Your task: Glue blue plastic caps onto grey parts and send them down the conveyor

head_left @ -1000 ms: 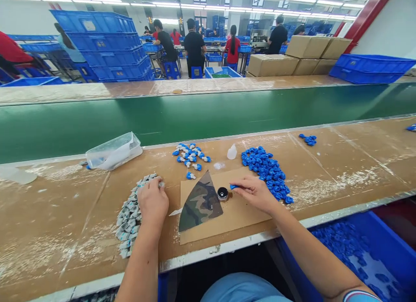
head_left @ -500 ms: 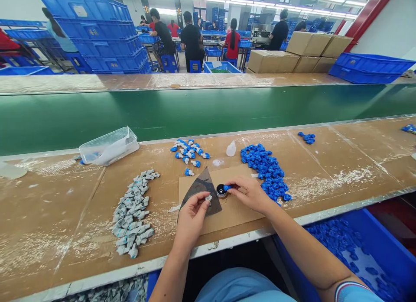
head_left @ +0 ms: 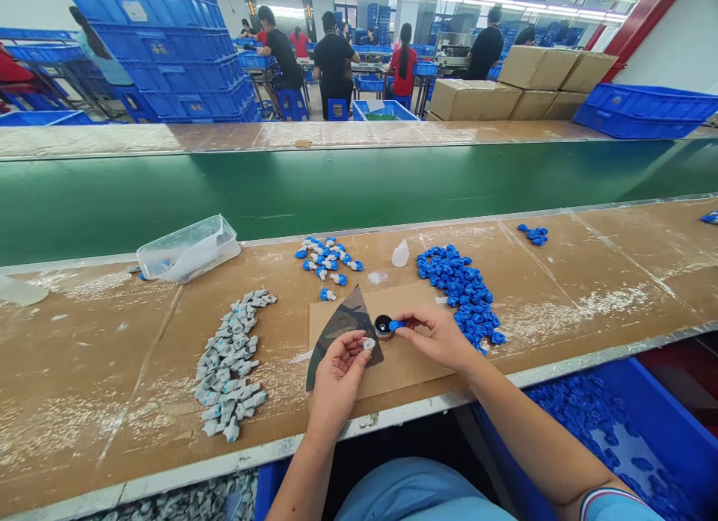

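Brown worktop [head_left: 84,341]: left hand [head_left: 339,379] pinched a whitish piece [head_left: 369,344], right hand [head_left: 440,340] a blue piece [head_left: 396,325]; seemingly joined blue-and-white cluster [head_left: 330,262] beyond, loose grey heap [head_left: 227,364] leftward, blue heap [head_left: 463,293] rightward.

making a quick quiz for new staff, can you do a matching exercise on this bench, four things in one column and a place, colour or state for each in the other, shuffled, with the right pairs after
Things
1. left hand
2. pot
3. tub
4. right hand

Places and states
A. pinching a blue piece
B. see-through, beyond the grey pile
C. pinching a pale grey piece
D. round and dark inside

Right pairs: 1-C, 2-D, 3-B, 4-A
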`<state>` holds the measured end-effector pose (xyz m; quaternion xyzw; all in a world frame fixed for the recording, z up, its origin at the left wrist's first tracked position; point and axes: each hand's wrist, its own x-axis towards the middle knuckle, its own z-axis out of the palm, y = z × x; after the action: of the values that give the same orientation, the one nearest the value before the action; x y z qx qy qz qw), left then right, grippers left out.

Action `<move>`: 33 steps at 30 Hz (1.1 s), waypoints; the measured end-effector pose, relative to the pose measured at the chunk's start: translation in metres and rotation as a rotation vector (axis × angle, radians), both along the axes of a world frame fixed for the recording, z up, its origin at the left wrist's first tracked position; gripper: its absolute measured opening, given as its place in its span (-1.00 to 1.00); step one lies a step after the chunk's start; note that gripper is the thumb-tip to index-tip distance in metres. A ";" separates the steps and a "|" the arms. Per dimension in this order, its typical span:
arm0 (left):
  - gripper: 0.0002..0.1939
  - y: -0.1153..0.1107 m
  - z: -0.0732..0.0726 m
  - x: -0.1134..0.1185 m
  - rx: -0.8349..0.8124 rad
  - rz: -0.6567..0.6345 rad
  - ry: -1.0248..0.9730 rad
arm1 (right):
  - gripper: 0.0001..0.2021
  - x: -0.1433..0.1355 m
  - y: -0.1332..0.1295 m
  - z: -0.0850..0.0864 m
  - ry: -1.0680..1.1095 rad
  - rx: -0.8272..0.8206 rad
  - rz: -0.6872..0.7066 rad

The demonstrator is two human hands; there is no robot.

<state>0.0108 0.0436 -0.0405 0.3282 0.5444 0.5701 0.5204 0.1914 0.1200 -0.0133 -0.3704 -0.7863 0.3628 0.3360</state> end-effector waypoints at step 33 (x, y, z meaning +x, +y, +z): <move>-0.68 0.062 0.011 -0.053 0.037 0.228 0.287 | -0.84 0.031 0.044 0.005 -0.630 0.270 -0.469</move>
<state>-0.0426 0.1054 -0.0297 0.3520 0.6361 0.5826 0.3633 0.2226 0.1641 -0.0080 -0.5850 -0.7855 0.0390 0.1979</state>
